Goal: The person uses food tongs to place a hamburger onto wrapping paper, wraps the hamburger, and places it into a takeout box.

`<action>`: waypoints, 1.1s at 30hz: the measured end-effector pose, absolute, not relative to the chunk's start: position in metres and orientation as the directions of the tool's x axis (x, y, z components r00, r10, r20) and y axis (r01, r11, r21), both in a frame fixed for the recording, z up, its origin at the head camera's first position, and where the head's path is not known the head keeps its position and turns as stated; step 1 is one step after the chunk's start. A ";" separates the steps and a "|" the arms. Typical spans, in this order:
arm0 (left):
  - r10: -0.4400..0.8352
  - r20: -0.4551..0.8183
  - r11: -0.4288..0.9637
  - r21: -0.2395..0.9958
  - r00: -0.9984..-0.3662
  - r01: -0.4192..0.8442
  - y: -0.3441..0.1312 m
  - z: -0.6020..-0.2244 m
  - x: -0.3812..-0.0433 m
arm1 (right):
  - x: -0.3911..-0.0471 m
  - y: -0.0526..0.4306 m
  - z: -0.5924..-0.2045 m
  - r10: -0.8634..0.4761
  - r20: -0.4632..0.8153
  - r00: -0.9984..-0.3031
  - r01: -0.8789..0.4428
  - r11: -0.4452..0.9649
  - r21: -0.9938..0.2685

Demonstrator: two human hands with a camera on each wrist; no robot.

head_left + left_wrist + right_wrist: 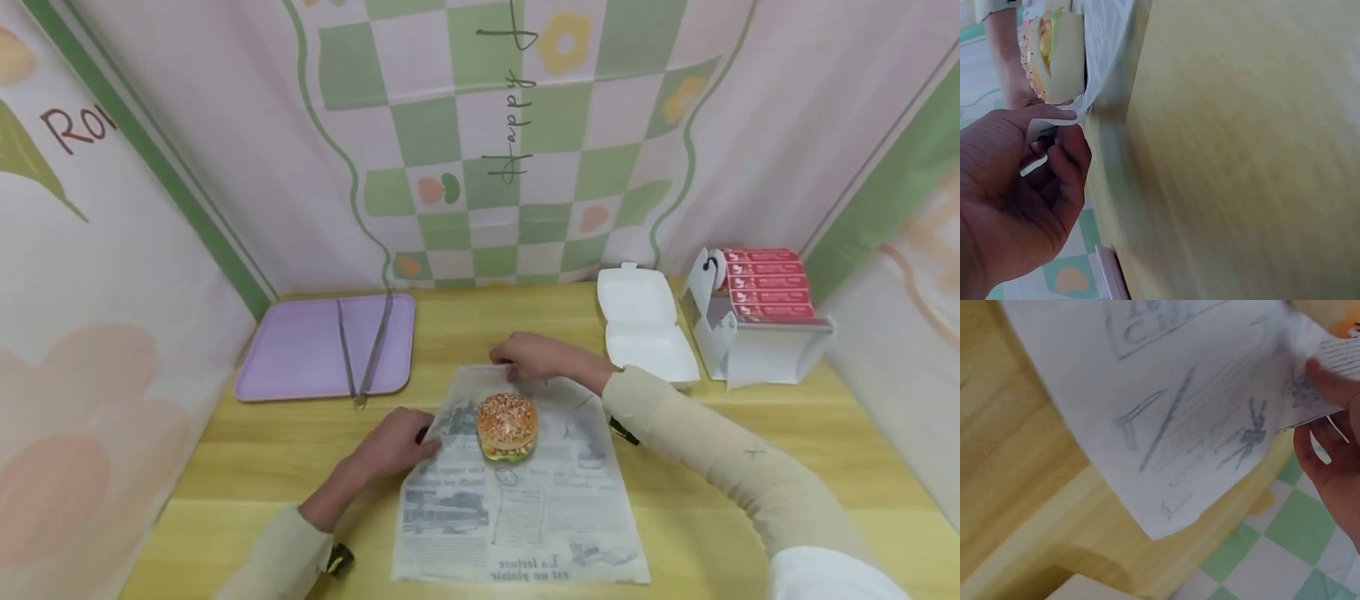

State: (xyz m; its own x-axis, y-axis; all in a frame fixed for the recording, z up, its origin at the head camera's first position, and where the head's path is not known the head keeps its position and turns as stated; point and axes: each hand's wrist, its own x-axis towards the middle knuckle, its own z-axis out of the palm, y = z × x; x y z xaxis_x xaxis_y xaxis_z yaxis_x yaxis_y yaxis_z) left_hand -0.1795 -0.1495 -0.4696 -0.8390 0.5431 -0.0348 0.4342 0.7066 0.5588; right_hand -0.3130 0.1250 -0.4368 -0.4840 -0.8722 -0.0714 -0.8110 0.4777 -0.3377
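Note:
A seeded burger (507, 427) with lettuce at its edge sits on a sheet of newsprint-patterned wrapping paper (525, 525). My left hand (397, 442) pinches the sheet's left edge; in the left wrist view, thumb and fingers of that hand (1035, 169) have the white paper edge between them, with the burger (1054, 56) just beyond. My right hand (528, 357) reaches across to the far edge. Seen from the right wrist, the right hand (1335, 425) pinches that edge of the paper (1197, 425), thumb on top and fingers beneath, and the paper lifts there.
Metal tongs (365, 358) lie across a purple tray (285, 350) at the back left. An opened white clamshell box (648, 333) and a dispenser with a roll of red labels (768, 287) stand at the back right. A patterned cloth wall (480, 225) rises behind the table.

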 end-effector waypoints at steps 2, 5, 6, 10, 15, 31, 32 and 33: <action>0.574 -0.001 0.686 0.547 -0.819 0.480 -0.152 -0.470 -0.179 | -0.315 0.126 -0.439 -0.867 -0.045 -0.496 -0.815 0.483 -0.319; 0.592 0.012 0.690 0.509 -0.806 0.514 -0.156 -0.471 -0.177 | -0.316 0.129 -0.440 -0.859 -0.017 -0.512 -0.812 0.491 -0.317; 0.590 0.000 0.701 0.495 -0.807 0.513 -0.157 -0.471 -0.176 | -0.316 0.129 -0.441 -0.859 -0.019 -0.512 -0.812 0.490 -0.318; 0.578 -0.058 0.747 0.440 -0.814 0.499 -0.158 -0.472 -0.171 | -0.315 0.130 -0.442 -0.862 -0.053 -0.505 -0.814 0.496 -0.302; 0.579 -0.058 0.768 0.371 -0.813 0.521 -0.154 -0.469 -0.168 | -0.310 0.126 -0.441 -0.893 -0.037 -0.448 -0.866 0.444 -0.231; 0.591 -0.082 0.788 0.270 -0.803 0.553 -0.158 -0.454 -0.158 | -0.285 0.145 -0.450 -0.952 0.146 -0.268 -0.963 0.269 -0.013; 0.597 -0.053 0.778 0.280 -0.800 0.562 -0.155 -0.451 -0.161 | -0.285 0.146 -0.452 -0.952 0.157 -0.261 -0.964 0.266 0.009; 0.603 -0.016 0.767 0.287 -0.797 0.574 -0.151 -0.447 -0.164 | -0.284 0.146 -0.453 -0.952 0.171 -0.255 -0.964 0.264 0.032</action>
